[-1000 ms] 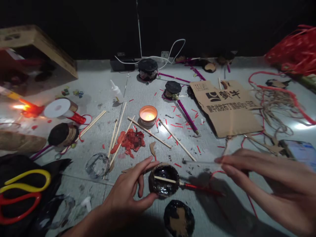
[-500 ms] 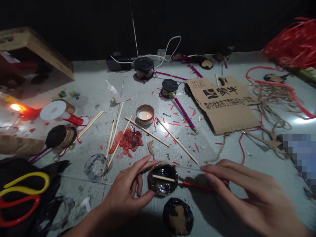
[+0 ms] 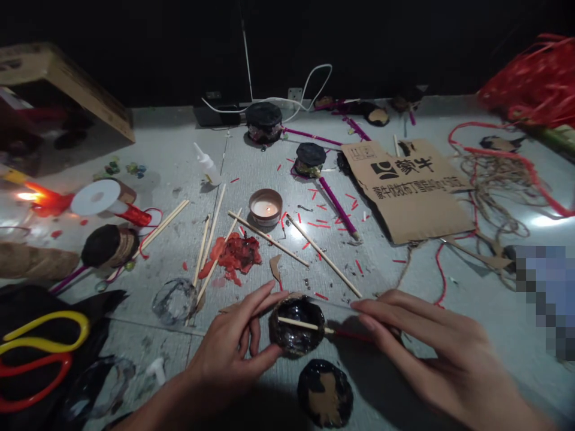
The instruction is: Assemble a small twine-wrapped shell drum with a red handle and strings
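Observation:
My left hand grips the left rim of a round, glossy black cup between thumb and fingers. A pale wooden stick crosses the cup and passes out through its right wall, where a dark red-wrapped handle continues. My right hand pinches a thin translucent strip whose left end reaches the cup's upper right rim. Just below the cup lies a black disc with a brown cardboard patch.
A lit candle stands mid-table, with wooden sticks, red wax and red bits around it. Torn cardboard and twine lie right. Scissors, a ribbon spool and another flame are left.
My right hand has shifted slightly left toward the cup with the strip, covering more of the red handle. My left hand and the cup are nearly unmoved.

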